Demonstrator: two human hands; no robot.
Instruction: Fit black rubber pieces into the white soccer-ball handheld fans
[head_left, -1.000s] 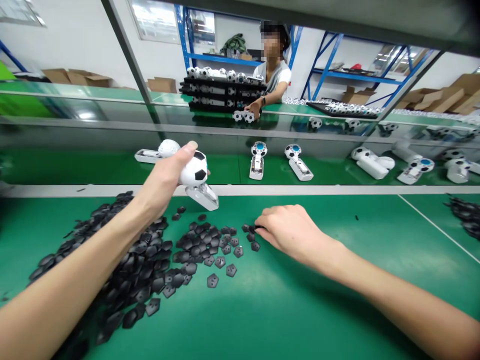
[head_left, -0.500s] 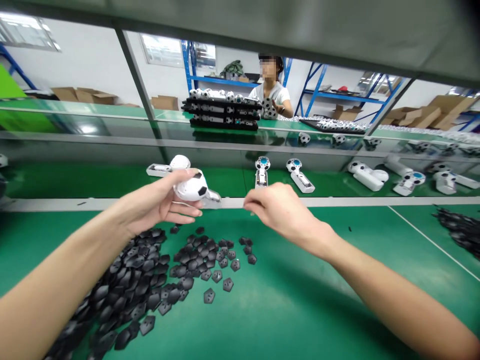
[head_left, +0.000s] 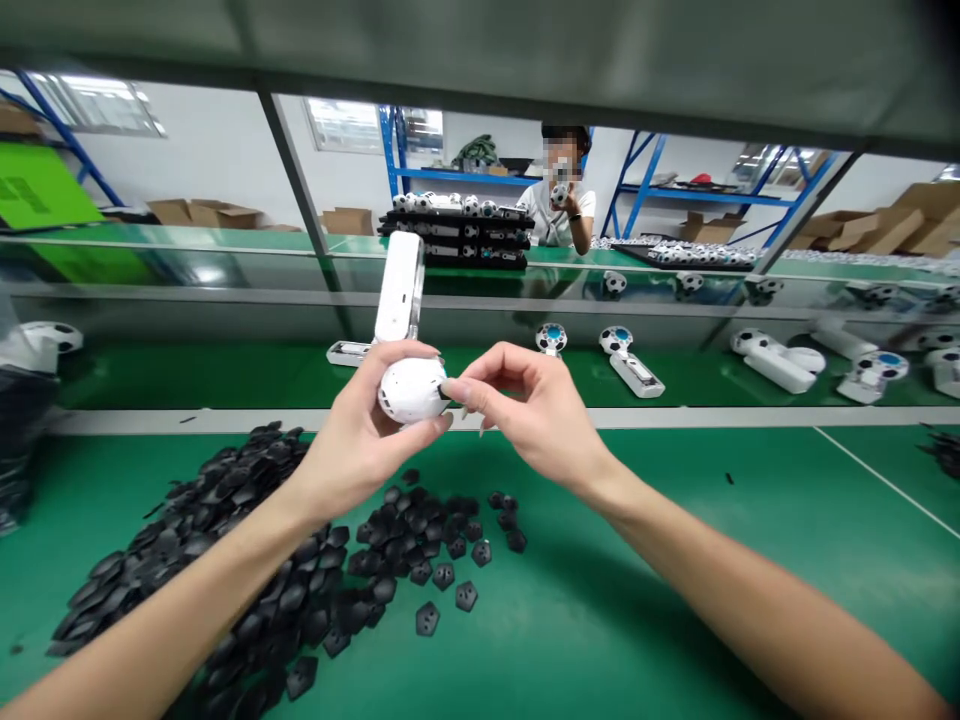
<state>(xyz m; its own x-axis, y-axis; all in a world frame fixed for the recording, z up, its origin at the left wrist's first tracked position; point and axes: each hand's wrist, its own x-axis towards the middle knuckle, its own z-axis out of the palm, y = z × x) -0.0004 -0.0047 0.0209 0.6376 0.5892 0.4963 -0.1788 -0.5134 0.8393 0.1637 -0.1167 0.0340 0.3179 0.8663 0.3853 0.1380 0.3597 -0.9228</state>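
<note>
My left hand (head_left: 367, 415) is closed round the ball-shaped head of a white plastic device (head_left: 401, 285), whose long flat handle points up and away. At the right side of that head, my right hand (head_left: 525, 405) pinches a small black piece (head_left: 444, 390) between thumb and fingertips, touching the white shell. The piece looks like one of the black pentagon pieces (head_left: 427, 618), though fingers cover most of it. Below my hands, a large pile of these pentagons (head_left: 217, 500) spreads over the green work surface (head_left: 600, 620).
Several soccer-ball-headed devices (head_left: 634, 365) lie on the green strip behind the pale ledge (head_left: 675, 418). A bagged bundle (head_left: 22, 430) stands at far left. Across the bench, a person (head_left: 562, 205) holds a similar device beside stacked black trays (head_left: 457, 235). A metal post (head_left: 289, 170) rises at left.
The device has turned so its handle points up and its plain white side faces me. My right hand has come left to its head. The co-worker has raised a device.
</note>
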